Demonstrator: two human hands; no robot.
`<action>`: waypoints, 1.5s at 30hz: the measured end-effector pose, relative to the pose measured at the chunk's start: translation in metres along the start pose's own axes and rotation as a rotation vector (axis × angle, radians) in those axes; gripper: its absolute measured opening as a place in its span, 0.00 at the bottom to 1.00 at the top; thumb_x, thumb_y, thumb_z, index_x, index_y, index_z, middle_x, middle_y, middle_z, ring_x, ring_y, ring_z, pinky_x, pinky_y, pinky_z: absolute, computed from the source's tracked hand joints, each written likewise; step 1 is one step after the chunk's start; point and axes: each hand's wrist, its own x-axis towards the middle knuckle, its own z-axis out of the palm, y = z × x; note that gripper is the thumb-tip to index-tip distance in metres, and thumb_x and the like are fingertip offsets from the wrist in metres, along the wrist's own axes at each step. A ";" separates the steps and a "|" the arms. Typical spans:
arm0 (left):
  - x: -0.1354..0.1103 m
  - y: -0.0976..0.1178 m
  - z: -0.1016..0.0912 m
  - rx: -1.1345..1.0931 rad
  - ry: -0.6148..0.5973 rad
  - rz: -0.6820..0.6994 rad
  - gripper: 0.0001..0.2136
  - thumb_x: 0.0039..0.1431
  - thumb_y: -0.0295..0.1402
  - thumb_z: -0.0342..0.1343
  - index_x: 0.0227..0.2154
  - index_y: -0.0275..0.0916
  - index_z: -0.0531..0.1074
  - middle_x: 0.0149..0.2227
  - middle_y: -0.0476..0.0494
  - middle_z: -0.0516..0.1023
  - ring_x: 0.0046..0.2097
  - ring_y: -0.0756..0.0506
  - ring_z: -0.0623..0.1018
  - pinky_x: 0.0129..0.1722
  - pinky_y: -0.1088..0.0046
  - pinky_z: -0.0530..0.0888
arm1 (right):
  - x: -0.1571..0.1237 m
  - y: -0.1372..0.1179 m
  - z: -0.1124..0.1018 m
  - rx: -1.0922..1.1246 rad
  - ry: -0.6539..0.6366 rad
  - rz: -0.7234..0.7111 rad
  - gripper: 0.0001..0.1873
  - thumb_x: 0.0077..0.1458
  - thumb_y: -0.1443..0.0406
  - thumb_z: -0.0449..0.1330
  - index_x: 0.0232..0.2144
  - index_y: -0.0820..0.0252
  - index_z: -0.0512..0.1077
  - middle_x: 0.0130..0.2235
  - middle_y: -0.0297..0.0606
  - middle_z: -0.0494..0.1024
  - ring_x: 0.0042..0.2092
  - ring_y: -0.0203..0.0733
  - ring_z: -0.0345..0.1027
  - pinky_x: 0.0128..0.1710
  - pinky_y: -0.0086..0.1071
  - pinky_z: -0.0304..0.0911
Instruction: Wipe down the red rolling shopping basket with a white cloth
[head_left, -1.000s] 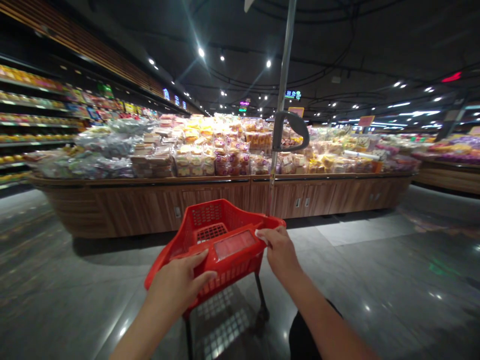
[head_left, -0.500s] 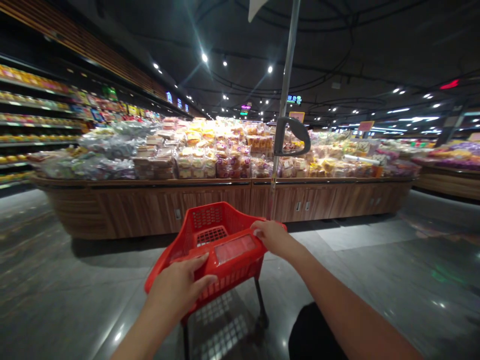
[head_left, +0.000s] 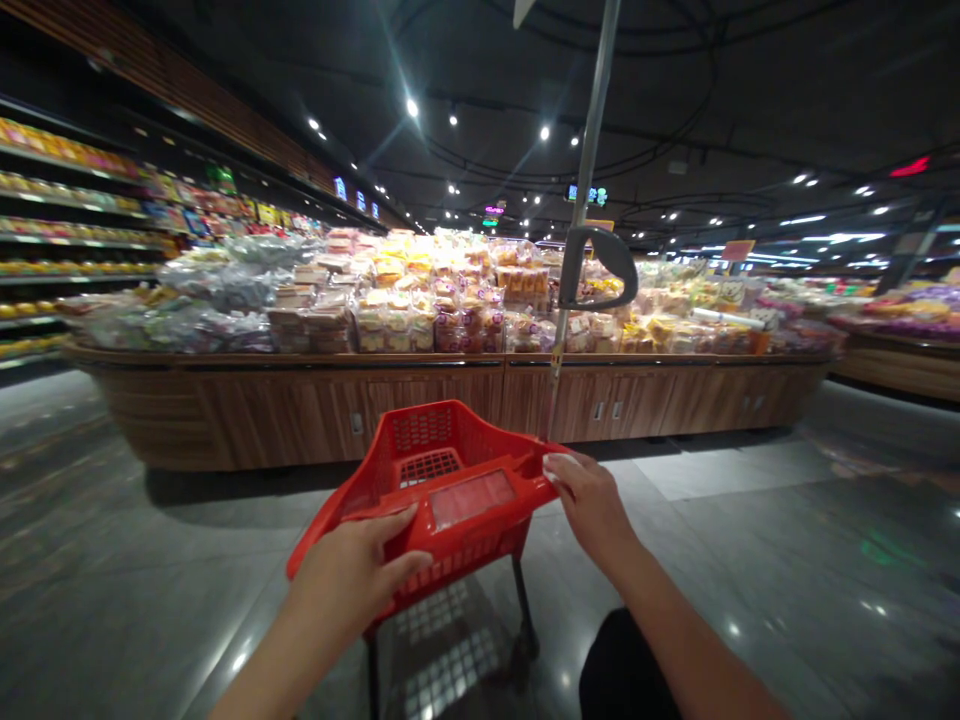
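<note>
The left grip (head_left: 352, 575) is curled closed over the near edge of a red plastic shopping-cart basket (head_left: 431, 440), and the right grip (head_left: 589, 505) pinches the basket's right corner with its fingertips. Ahead of both grips stands a wooden display desk (head_left: 300, 395) piled with bagged bread (head_left: 397, 320). Far left of the grips run lit grocery shelves (head_left: 67, 230); a metal pole (head_left: 595, 130) rises just beyond the right grip, above a polished floor (head_left: 750, 560).
</note>
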 end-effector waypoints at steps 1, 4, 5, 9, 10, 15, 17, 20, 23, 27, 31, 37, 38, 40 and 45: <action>0.000 0.000 0.000 -0.001 0.000 -0.004 0.25 0.48 0.47 0.54 0.50 0.44 0.70 0.46 0.44 0.78 0.46 0.40 0.77 0.44 0.68 0.70 | -0.006 -0.001 0.005 0.034 -0.001 -0.016 0.17 0.56 0.70 0.52 0.46 0.57 0.73 0.47 0.41 0.76 0.52 0.46 0.64 0.52 0.43 0.61; 0.000 0.000 0.000 -0.001 -0.001 -0.015 0.26 0.48 0.48 0.53 0.50 0.45 0.70 0.45 0.44 0.78 0.45 0.41 0.77 0.43 0.69 0.70 | -0.018 -0.006 0.014 0.131 0.072 0.016 0.20 0.55 0.72 0.50 0.48 0.59 0.71 0.50 0.42 0.74 0.53 0.45 0.62 0.54 0.43 0.60; 0.000 0.001 0.000 -0.004 0.001 -0.015 0.26 0.48 0.48 0.53 0.50 0.45 0.70 0.45 0.44 0.78 0.46 0.41 0.77 0.43 0.69 0.70 | -0.020 -0.011 0.016 0.151 0.097 0.031 0.21 0.54 0.74 0.49 0.48 0.59 0.71 0.49 0.42 0.74 0.53 0.44 0.63 0.53 0.42 0.60; 0.001 0.000 -0.001 -0.017 0.005 -0.013 0.26 0.48 0.47 0.54 0.50 0.44 0.71 0.45 0.43 0.78 0.46 0.40 0.77 0.43 0.69 0.70 | -0.028 -0.040 0.022 0.192 0.102 -0.014 0.25 0.53 0.77 0.47 0.48 0.56 0.71 0.49 0.39 0.75 0.51 0.43 0.63 0.52 0.41 0.59; 0.001 -0.001 -0.002 -0.019 0.005 -0.008 0.25 0.48 0.47 0.54 0.50 0.44 0.71 0.45 0.43 0.78 0.46 0.40 0.77 0.43 0.68 0.70 | -0.029 -0.044 0.023 0.199 0.089 -0.019 0.25 0.53 0.76 0.48 0.49 0.56 0.71 0.49 0.38 0.74 0.51 0.43 0.63 0.52 0.40 0.58; 0.001 -0.005 -0.005 -0.025 0.011 0.025 0.24 0.48 0.46 0.54 0.49 0.46 0.71 0.46 0.44 0.78 0.46 0.40 0.77 0.44 0.67 0.71 | -0.019 -0.020 0.019 0.094 0.102 0.170 0.20 0.54 0.73 0.50 0.46 0.56 0.74 0.43 0.41 0.76 0.45 0.45 0.64 0.47 0.39 0.60; 0.002 -0.007 -0.004 -0.020 0.019 0.028 0.24 0.48 0.47 0.54 0.49 0.46 0.71 0.45 0.44 0.79 0.46 0.39 0.77 0.43 0.67 0.71 | -0.014 -0.007 0.018 0.034 0.132 0.243 0.19 0.55 0.73 0.50 0.45 0.58 0.74 0.41 0.43 0.76 0.44 0.46 0.64 0.46 0.41 0.60; 0.003 -0.010 -0.001 -0.014 0.044 0.041 0.24 0.48 0.47 0.54 0.49 0.44 0.71 0.45 0.44 0.79 0.46 0.39 0.77 0.43 0.67 0.72 | -0.015 -0.013 0.022 0.087 0.176 0.275 0.21 0.53 0.74 0.49 0.45 0.59 0.74 0.41 0.43 0.75 0.44 0.45 0.63 0.47 0.40 0.60; 0.003 -0.012 0.000 0.000 0.069 0.055 0.24 0.48 0.47 0.54 0.48 0.45 0.72 0.46 0.44 0.78 0.47 0.39 0.77 0.44 0.67 0.72 | -0.028 -0.045 0.030 0.269 0.175 0.174 0.25 0.51 0.77 0.47 0.47 0.57 0.73 0.46 0.40 0.75 0.46 0.43 0.63 0.48 0.36 0.60; 0.002 -0.018 0.000 0.027 0.087 0.099 0.24 0.49 0.48 0.54 0.48 0.46 0.72 0.46 0.46 0.78 0.45 0.40 0.78 0.44 0.68 0.73 | -0.042 -0.064 0.036 0.366 0.143 0.064 0.28 0.50 0.78 0.47 0.50 0.55 0.70 0.50 0.36 0.73 0.46 0.41 0.62 0.49 0.36 0.60; 0.002 -0.028 -0.001 0.044 0.113 0.160 0.24 0.51 0.48 0.52 0.49 0.46 0.71 0.46 0.46 0.78 0.43 0.41 0.78 0.43 0.68 0.73 | -0.035 -0.037 0.030 0.180 0.177 0.169 0.24 0.51 0.76 0.50 0.46 0.53 0.73 0.44 0.37 0.76 0.45 0.43 0.62 0.48 0.40 0.56; 0.009 -0.039 -0.003 0.002 0.126 0.193 0.25 0.50 0.50 0.53 0.49 0.45 0.71 0.48 0.45 0.77 0.46 0.40 0.77 0.46 0.68 0.73 | -0.012 -0.010 0.014 0.007 0.071 0.315 0.17 0.57 0.68 0.51 0.46 0.53 0.72 0.40 0.39 0.77 0.50 0.45 0.62 0.51 0.43 0.51; 0.010 -0.040 -0.004 -0.013 0.119 0.189 0.25 0.50 0.50 0.54 0.49 0.45 0.71 0.48 0.45 0.77 0.46 0.40 0.77 0.46 0.68 0.73 | -0.011 -0.009 0.012 0.002 0.047 0.320 0.16 0.57 0.65 0.52 0.47 0.54 0.72 0.41 0.39 0.77 0.51 0.46 0.62 0.51 0.44 0.51; 0.012 -0.042 -0.005 -0.041 0.109 0.175 0.25 0.48 0.49 0.55 0.49 0.45 0.71 0.47 0.46 0.77 0.46 0.40 0.77 0.45 0.67 0.73 | -0.011 -0.008 0.008 -0.010 0.005 0.313 0.18 0.55 0.61 0.55 0.49 0.54 0.70 0.45 0.40 0.76 0.50 0.47 0.61 0.50 0.46 0.53; 0.014 -0.048 -0.008 -0.070 0.074 0.170 0.25 0.48 0.48 0.55 0.48 0.45 0.72 0.47 0.46 0.77 0.46 0.39 0.77 0.46 0.65 0.73 | -0.021 -0.010 0.003 -0.003 0.004 0.207 0.20 0.52 0.66 0.55 0.48 0.53 0.71 0.49 0.39 0.71 0.47 0.45 0.64 0.49 0.39 0.60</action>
